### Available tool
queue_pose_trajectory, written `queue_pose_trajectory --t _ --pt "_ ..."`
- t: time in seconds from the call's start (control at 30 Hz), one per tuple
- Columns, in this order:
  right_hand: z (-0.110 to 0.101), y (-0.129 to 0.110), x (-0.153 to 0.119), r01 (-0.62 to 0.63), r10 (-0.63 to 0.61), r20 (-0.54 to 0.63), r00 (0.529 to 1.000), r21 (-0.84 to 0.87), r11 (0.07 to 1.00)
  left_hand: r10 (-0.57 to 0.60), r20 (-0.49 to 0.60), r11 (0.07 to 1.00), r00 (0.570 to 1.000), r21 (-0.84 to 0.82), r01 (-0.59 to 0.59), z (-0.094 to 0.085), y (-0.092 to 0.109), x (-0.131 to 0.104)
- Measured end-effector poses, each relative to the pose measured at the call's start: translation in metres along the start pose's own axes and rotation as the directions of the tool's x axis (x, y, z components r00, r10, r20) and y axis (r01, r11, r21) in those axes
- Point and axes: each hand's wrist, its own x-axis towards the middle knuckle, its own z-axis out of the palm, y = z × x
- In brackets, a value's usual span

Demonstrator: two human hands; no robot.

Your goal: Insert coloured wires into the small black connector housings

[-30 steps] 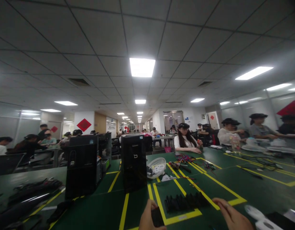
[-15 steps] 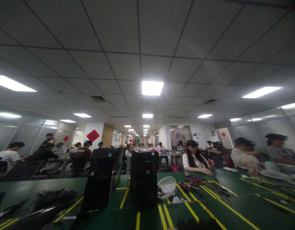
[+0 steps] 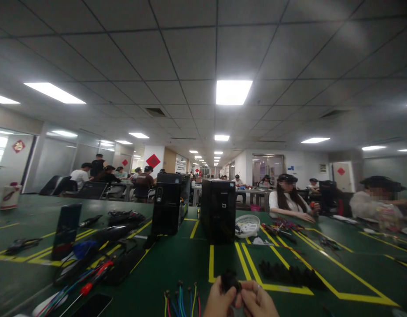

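Both hands, left hand (image 3: pixel 219 301) and right hand (image 3: pixel 258 301), cut off below, fingers clamped on a blurred black part (image 3: pixel 230 280).

a small black plastic part (image 3: pixel 230 281), dark and blocky, sits raised just above the green desk (image 3: pixel 177 268) at the bottom centre of the view. it is pinched from both sides, its upper half showing above the fingers (image 3: pixel 246 290), its lower half hidden. finer detail is too blurred to tell.
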Motion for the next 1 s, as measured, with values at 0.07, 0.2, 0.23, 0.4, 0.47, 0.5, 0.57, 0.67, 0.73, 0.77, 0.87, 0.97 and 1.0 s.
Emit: queue_pose_trajectory --t 0.07,0.2,0.23,0.4,0.47,0.5,0.57,0.67,0.73,0.77,0.87,0.97,1.0 --pt "0.002 -0.008 -0.003 0.001 -0.001 0.013 1.000 0.000 1.000 -0.003 0.031 0.999 1.000 -0.037 0.004 0.004 0.000 0.000" --pt "0.004 -0.012 -0.006 -0.038 0.038 -0.012 0.999 0.035 0.999 -0.032 0.106 0.988 0.994 -0.147 0.048 0.011 0.002 -0.006" --pt "0.004 -0.011 -0.006 -0.050 0.050 -0.020 0.999 0.041 0.998 -0.033 0.127 0.985 0.991 -0.162 0.053 0.012 0.002 -0.007" --pt "0.004 -0.008 -0.008 -0.063 0.064 -0.021 0.998 0.035 0.997 0.043 0.171 0.976 0.984 -0.218 -0.005 0.010 0.004 -0.011" --pt "0.004 -0.008 -0.008 -0.060 0.060 -0.016 0.998 0.034 0.998 0.111 0.183 0.968 0.977 -0.244 -0.064 0.008 0.004 -0.010" --pt "0.005 -0.008 -0.008 -0.056 0.057 -0.012 0.998 0.038 0.998 0.143 0.191 0.962 0.971 -0.258 -0.091 0.008 0.004 -0.010" --pt "0.005 -0.007 -0.008 -0.050 0.050 -0.001 0.999 0.052 0.997 0.183 0.206 0.951 0.961 -0.286 -0.119 0.007 0.003 -0.008" --pt "0.005 -0.003 -0.007 -0.036 0.036 -0.001 0.999 0.053 0.998 0.190 0.208 0.946 0.959 -0.299 -0.123 0.006 0.000 -0.006" --pt "0.005 0.001 -0.005 -0.026 0.027 -0.017 1.000 0.032 0.999 0.184 0.192 0.953 0.964 -0.273 -0.128 0.005 -0.001 -0.006" --pt "0.005 0.003 -0.004 -0.019 0.020 -0.025 0.999 0.019 1.000 0.175 0.181 0.958 0.968 -0.256 -0.126 0.005 -0.001 -0.006" --pt "0.004 0.009 -0.002 -0.012 0.011 -0.032 0.999 -0.019 1.000 0.139 0.148 0.971 0.979 -0.216 -0.106 0.005 0.001 -0.009" --pt "0.003 0.010 -0.002 -0.017 0.016 -0.016 1.000 -0.025 1.000 0.113 0.125 0.970 0.986 -0.227 -0.082 0.008 0.008 -0.013" --pt "0.002 0.010 -0.002 -0.015 0.015 0.001 1.000 -0.029 0.999 0.093 0.126 0.969 0.988 -0.240 -0.061 0.008 0.011 -0.015"
